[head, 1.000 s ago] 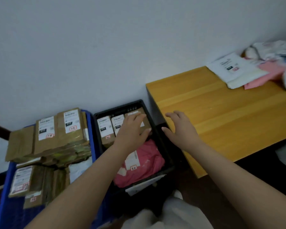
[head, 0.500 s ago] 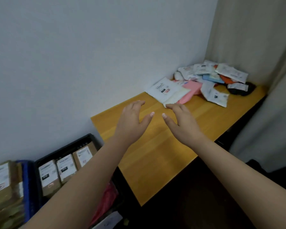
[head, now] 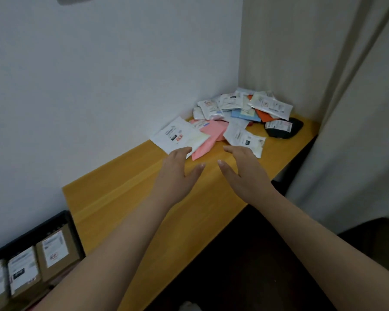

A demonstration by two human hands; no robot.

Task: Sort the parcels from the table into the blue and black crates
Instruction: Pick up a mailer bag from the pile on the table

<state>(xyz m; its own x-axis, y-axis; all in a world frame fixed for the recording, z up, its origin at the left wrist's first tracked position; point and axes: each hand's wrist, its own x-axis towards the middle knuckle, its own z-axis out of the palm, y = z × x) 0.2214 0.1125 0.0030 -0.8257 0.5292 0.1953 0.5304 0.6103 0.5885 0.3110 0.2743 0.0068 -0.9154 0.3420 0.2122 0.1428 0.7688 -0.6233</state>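
Both hands reach out over the table (head: pixel 112 205) with fingers spread and relaxed, holding nothing: the left hand (head: pixel 177 173) has its fingertips at the near edge of a white parcel (head: pixel 177 135), the right hand (head: pixel 243 173) sits just beside another white parcel (head: pixel 245 138). A pink parcel (head: pixel 211 135) lies between them at 12 o'clock. The rest of the parcel heap (head: pixel 252 108) spreads toward 1 o'clock, in the table's far corner. At 8 o'clock, below the table's edge, the black crate (head: pixel 32 227) holds brown boxes (head: pixel 52 250).
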